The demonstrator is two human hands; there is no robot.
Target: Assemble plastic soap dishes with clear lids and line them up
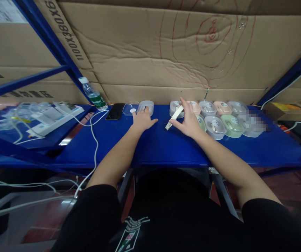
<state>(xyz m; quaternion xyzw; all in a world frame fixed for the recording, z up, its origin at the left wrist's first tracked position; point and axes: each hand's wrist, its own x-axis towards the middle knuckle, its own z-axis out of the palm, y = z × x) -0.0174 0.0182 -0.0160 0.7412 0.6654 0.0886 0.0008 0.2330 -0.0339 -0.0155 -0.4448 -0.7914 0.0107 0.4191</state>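
My left hand [142, 120] reaches to a small grey-white container [150, 108], fingertips at its opening and thumb spread apart. What the fingertips touch inside is hidden. A clear lid [131, 109] with a round white mark lies just left of it, hinged or touching, I cannot tell which. My right hand [188, 119] holds a short cream-coloured flat strip [176, 114], tilted, between thumb and fingers. Close behind and beside this hand are several lidded containers, among them a grey one [216, 126], a green one [233, 125] and a peach one [222, 107].
A dark phone [115, 111] and a water bottle [95, 95] stand left of the lid on the blue table [166, 150]. White cables [95, 140] run over the left edge. Clear plastic bags [26, 117] lie farther left. Cardboard [131, 52] walls the back between blue posts.
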